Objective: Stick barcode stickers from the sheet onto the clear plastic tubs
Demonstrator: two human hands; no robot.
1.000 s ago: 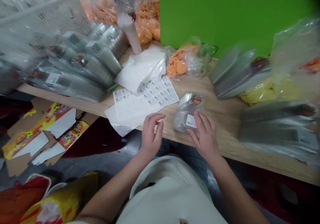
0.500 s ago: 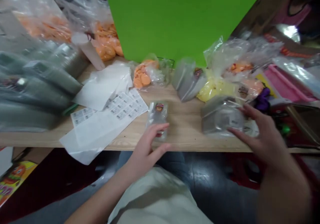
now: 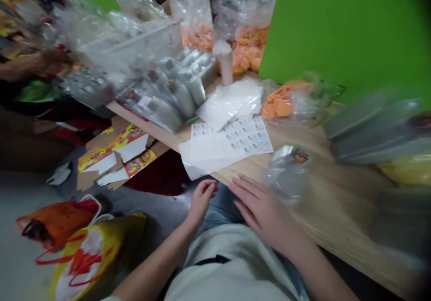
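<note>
My left hand (image 3: pixel 202 198) hangs just below the wooden table's front edge (image 3: pixel 323 220) with its fingers loosely curled and nothing visible in them. Beside it, my right hand (image 3: pixel 261 209) stretches flat, fingers apart, over the table's edge. A small clear packet (image 3: pixel 286 173) with a printed top lies on the table just beyond its fingertips, not held. A sheet of small labels (image 3: pixel 240 137) rests on white backing paper (image 3: pixel 208 153) to the left of the packet.
Stacks of clear packets (image 3: pixel 168 97) fill the left of the table; blurred stacks (image 3: pixel 373 128) sit at right. Bags of orange pieces (image 3: pixel 284 106) and a white tube (image 3: pixel 225 61) stand behind. On the floor lie flattened cartons (image 3: pixel 114 153) and yellow and orange bags (image 3: pixel 84 251).
The view swung left. My right hand came back from the stack at right to the table edge near the small packet. My left hand left the packet and dropped below the edge.
</note>
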